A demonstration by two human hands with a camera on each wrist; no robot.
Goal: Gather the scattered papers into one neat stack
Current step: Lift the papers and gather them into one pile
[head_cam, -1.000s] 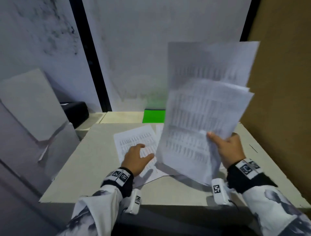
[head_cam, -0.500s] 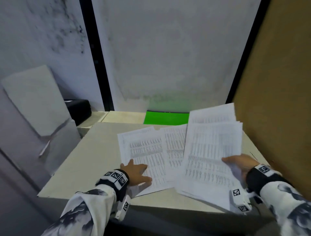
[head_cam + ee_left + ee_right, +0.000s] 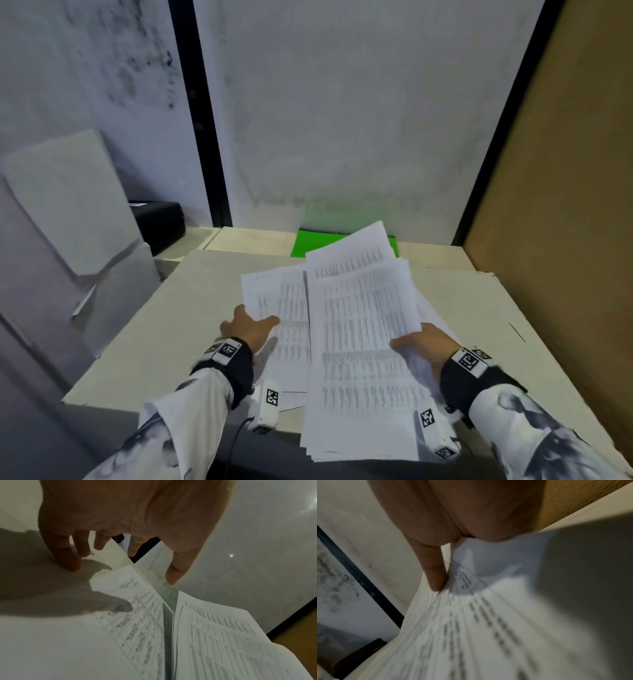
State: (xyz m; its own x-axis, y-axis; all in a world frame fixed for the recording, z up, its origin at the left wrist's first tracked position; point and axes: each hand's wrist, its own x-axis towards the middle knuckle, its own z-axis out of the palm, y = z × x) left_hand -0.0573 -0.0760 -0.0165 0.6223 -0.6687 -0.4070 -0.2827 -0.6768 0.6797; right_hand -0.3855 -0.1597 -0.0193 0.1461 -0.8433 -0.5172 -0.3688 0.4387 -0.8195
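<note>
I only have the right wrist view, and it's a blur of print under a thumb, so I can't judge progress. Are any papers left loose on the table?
Observer: Yes. One printed sheet lies flat on the table, left of the bundle that the right hand grips.
Operator: What's the left hand doing?
Observer: The left hand is at that sheet's left edge, fingers spread, gripping nothing.
Operator: Is the bundle squared up?
Observer: No. Its sheets are fanned, with one poking out askew at the far end.
</note>
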